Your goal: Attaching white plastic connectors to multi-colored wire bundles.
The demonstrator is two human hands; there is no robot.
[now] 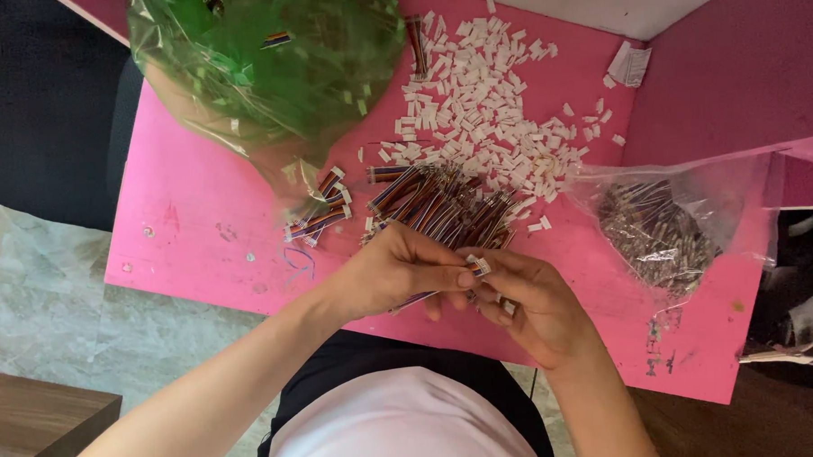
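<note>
A bright pink tabletop (200,254) stands over grey stone floor. A green plastic bag (275,62) lies upper left, a clear plastic bag (676,219) at right. The left hand (394,269) and right hand (535,305) pinch a small white connector (478,265).

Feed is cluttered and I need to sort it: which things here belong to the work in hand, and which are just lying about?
In use:
left hand and right hand, pinching a white connector on a multicoloured wire
wire bundle pile
loose white connectors

Lying about:
green bag
clear bag of wires
finished wire bunch
folded paper
</note>
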